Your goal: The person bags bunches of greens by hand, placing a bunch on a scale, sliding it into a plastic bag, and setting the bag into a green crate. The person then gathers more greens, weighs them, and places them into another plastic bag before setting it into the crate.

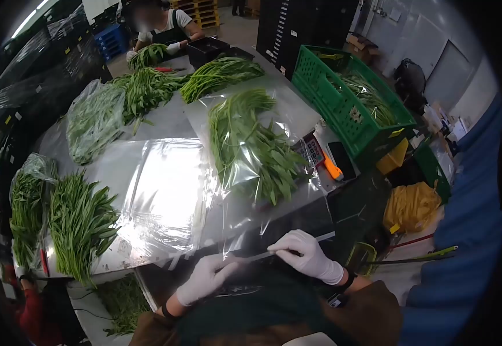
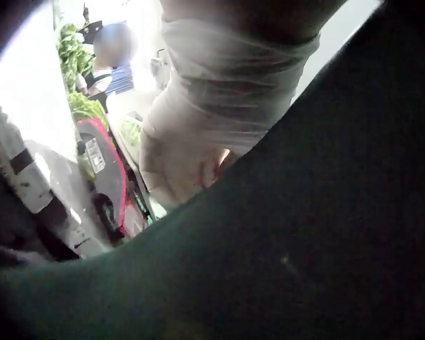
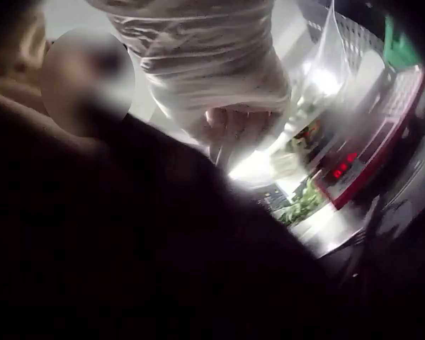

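A clear plastic bag [image 1: 245, 213] lies toward me on the metal table, with a bunch of long-stemmed leafy greens [image 1: 257, 150] inside it. At the bag's near edge, my white-gloved left hand [image 1: 208, 278] pinches the film between thumb and fingers. A little to its right, my gloved right hand [image 1: 306, 256] grips the same edge, and a pale strip of it stretches between both hands. In the left wrist view dark green cloth [image 2: 212, 283] covers the left fingertips. The right wrist view shows the right fingers [image 3: 244, 134] curled in.
Flat clear bags [image 1: 164, 190] are stacked left of the filled one. More greens [image 1: 81, 225] lie on the left and at the back. A green crate [image 1: 343, 109] stands at the right, near a scale [image 1: 313, 151] and an orange-handled tool [image 1: 333, 169]. Another person [image 1: 170, 26] works opposite.
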`<state>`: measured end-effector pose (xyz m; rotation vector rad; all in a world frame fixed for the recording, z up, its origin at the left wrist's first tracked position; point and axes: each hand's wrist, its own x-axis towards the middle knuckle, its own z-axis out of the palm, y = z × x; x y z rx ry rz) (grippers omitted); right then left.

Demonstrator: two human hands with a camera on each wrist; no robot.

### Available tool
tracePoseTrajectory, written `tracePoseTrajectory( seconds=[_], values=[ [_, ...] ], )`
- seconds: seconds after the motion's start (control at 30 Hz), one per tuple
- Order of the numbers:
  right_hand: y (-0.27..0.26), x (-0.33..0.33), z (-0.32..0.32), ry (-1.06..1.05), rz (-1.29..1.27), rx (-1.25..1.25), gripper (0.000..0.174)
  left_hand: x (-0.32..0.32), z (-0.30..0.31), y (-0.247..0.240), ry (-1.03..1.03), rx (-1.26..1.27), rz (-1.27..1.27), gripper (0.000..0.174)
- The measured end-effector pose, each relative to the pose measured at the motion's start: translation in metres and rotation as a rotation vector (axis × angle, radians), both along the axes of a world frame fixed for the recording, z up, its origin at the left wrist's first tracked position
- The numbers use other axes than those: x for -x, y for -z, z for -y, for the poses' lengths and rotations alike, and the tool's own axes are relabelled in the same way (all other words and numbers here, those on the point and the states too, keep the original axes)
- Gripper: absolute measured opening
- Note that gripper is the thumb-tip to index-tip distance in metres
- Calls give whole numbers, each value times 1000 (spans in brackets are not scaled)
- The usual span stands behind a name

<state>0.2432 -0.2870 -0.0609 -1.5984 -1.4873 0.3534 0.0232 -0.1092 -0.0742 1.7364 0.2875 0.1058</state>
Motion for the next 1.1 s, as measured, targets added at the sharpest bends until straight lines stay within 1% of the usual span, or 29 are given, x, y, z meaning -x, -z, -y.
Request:
tracePoseTrajectory(
  seconds=[0.03,0.1,0.13,0.23,0.27,0.3,0.37,0.4,0.47,0.5,0.57,0.63,0.7,0.77,0.8,0.83,0.9,0.93,1.0,1.03,1.07,1.1],
  values=[
    [-9,6,-4,-43,-37,-49,20,4,2,6,9,57,-8,34],
    [-20,23,-23,-136,142,-165,18,-1,7,31,46,88,49,37],
    [-13,29,-34,-181,273,-198,20,-4,8,38,67,98,77,39],
    [-5,35,-46,-160,492,-191,19,-9,3,35,115,-87,220,40],
    [-8,36,-48,-146,503,-238,16,-10,3,29,103,-143,288,42],
    [-10,35,-49,-150,552,-229,16,-11,3,30,88,-126,297,38],
    [-14,36,-48,-164,643,-200,16,-9,7,37,53,-81,311,32],
    [-18,35,-48,-192,688,-178,19,-10,9,31,62,-18,288,29],
    [-22,35,-47,-197,752,-211,13,-18,14,9,85,104,241,25],
    [-24,35,-45,-197,786,-222,10,-20,17,5,27,273,168,23],
    [-30,36,-43,-208,815,-254,9,-20,24,3,-85,611,3,19],
    [-29,37,-39,-214,832,-289,9,-23,30,9,-90,491,76,20],
    [-23,36,-38,-218,838,-337,9,-27,31,20,-106,485,94,21],
    [-22,34,-36,-204,843,-343,9,-27,34,31,-137,603,51,23],
    [-22,34,-34,-198,844,-347,10,-31,35,26,-146,488,103,25],
    [-24,34,-31,-238,779,-335,11,-36,36,19,-154,373,155,29],
    [-30,33,-21,-317,653,-314,17,-35,27,-2,-43,839,198,51],
    [-28,30,-17,-311,578,-290,15,-34,23,-15,1,1065,191,62],
    [-38,3,-9,-191,188,-331,17,-27,21,-13,64,798,186,64],
    [-51,-17,10,-18,71,-265,19,-20,22,0,30,757,118,61],
    [-61,-35,32,209,-123,-228,22,-17,21,-9,1,796,48,52],
    [-68,-62,57,449,-381,-245,19,-17,19,-14,9,581,30,49]
  ],
)
